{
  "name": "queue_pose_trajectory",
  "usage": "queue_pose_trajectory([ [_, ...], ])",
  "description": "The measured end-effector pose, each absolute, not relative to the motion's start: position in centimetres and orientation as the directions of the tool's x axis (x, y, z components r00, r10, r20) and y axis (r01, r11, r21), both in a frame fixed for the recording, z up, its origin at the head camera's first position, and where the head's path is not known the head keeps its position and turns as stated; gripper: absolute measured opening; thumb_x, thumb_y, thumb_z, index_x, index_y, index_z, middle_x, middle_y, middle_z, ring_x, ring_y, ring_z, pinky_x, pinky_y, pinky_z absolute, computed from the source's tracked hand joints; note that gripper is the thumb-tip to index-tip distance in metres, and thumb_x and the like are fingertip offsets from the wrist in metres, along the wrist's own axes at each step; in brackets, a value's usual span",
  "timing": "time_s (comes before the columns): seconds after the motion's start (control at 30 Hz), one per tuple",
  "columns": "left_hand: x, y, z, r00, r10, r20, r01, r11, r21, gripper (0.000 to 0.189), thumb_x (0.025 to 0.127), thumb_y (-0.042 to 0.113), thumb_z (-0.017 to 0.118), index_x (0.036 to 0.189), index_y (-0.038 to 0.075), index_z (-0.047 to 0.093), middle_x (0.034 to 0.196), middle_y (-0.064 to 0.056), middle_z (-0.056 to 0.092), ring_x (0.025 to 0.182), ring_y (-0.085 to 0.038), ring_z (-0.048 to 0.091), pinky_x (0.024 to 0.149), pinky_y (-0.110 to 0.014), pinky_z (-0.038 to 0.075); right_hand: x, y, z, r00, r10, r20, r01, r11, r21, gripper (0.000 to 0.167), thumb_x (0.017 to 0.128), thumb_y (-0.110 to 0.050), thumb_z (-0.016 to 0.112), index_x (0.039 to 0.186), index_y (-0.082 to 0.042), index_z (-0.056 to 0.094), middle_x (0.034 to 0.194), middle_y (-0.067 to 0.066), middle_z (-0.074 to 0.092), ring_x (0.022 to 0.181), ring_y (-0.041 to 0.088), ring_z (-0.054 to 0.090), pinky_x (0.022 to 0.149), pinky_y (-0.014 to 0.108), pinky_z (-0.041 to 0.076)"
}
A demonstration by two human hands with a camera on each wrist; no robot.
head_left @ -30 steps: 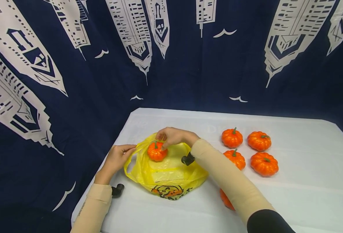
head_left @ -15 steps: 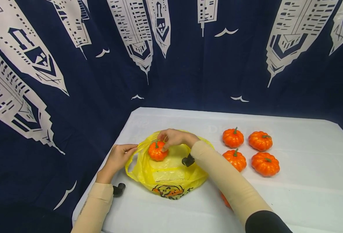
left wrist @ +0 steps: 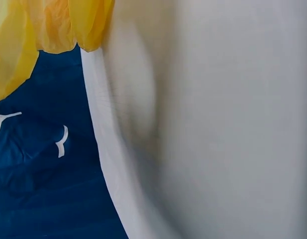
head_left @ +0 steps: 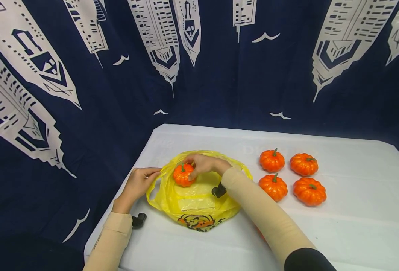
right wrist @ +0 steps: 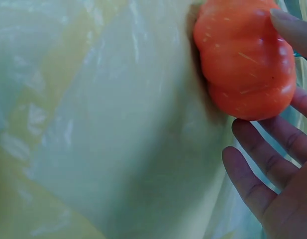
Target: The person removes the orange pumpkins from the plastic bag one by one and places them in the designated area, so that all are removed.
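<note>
A yellow plastic bag (head_left: pixel 199 205) with a printed front lies on the table with its mouth spread wide. At its left rim my left hand (head_left: pixel 138 185) pinches the plastic beside a handle loop. My right hand (head_left: pixel 204 164) reaches into the mouth and holds a small orange pumpkin (head_left: pixel 183 176) with a green stem. In the right wrist view, the thumb is on one side of the pumpkin (right wrist: pixel 248 64) and fingertips are at the other, over the bag's thin film. The left wrist view catches only folds of the bag (left wrist: pixel 53 25) and a sliver of hand at the edge.
Several more orange pumpkins (head_left: pixel 309 191) stand on the white table (head_left: pixel 358 210) right of the bag. One lies mostly hidden under the right forearm. A dark blue cloth (head_left: pixel 219 94) with white buildings hangs behind and left. Small black cameras sit at both wrists.
The bag's far and right rim has spread open and now shows behind the right wrist. The right hand has sunk slightly with the pumpkin; the left hand keeps its pinch.
</note>
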State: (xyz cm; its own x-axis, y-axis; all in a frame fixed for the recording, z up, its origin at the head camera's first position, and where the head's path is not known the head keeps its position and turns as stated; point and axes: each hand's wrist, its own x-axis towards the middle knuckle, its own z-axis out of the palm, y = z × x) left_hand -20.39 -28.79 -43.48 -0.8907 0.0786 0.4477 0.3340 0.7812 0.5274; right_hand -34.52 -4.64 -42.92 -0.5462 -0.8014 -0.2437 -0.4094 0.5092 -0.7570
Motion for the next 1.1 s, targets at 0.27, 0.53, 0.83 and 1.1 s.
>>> queue_pose_trajectory([
  [0.27,-20.4,-28.7,-43.4,-0.889,0.085,0.449,0.345,0.770,0.536,0.015,0.090,0.005,0.073,0.103,-0.002,0.078,0.100,-0.017,0.077,0.092,-0.030,0.076,0.081,-0.045,0.062,-34.5,-4.6,-43.5,-0.544,-0.797,-0.261,-0.401,0.521,-0.754,0.071,0.079,-0.022,0.085,0.141,-0.018,0.051,0.147,0.014,0.048,0.134,0.030,0.047,0.116,0.045,0.040],
  [0.53,-20.3,-28.7,-43.5,-0.890,0.090,0.446,0.348,0.765,0.541,0.017,0.092,0.006,0.072,0.105,-0.001,0.078,0.102,-0.016,0.077,0.095,-0.030,0.075,0.082,-0.045,0.062,-34.1,-4.4,-43.8,-0.534,-0.803,-0.264,-0.383,0.508,-0.772,0.072,0.077,-0.021,0.086,0.140,-0.020,0.051,0.143,0.014,0.048,0.130,0.030,0.048,0.115,0.046,0.040],
  [0.83,-20.3,-28.7,-43.5,-0.885,0.098,0.454,0.358,0.767,0.533,0.017,0.091,0.006,0.072,0.106,-0.001,0.078,0.102,-0.016,0.077,0.094,-0.030,0.075,0.082,-0.044,0.062,-33.5,-4.3,-43.6,-0.500,-0.814,-0.295,-0.365,0.507,-0.780,0.067,0.078,-0.018,0.085,0.136,-0.022,0.052,0.143,0.014,0.047,0.129,0.029,0.049,0.113,0.046,0.042],
  [1.1,-20.3,-28.7,-43.5,-0.889,0.096,0.448,0.354,0.765,0.538,0.017,0.091,0.006,0.072,0.106,-0.001,0.077,0.103,-0.016,0.077,0.095,-0.030,0.075,0.083,-0.044,0.062,-33.1,-4.4,-43.2,-0.462,-0.832,-0.305,-0.403,0.504,-0.764,0.061,0.077,-0.014,0.084,0.131,-0.023,0.055,0.139,0.012,0.051,0.125,0.027,0.050,0.111,0.046,0.044],
])
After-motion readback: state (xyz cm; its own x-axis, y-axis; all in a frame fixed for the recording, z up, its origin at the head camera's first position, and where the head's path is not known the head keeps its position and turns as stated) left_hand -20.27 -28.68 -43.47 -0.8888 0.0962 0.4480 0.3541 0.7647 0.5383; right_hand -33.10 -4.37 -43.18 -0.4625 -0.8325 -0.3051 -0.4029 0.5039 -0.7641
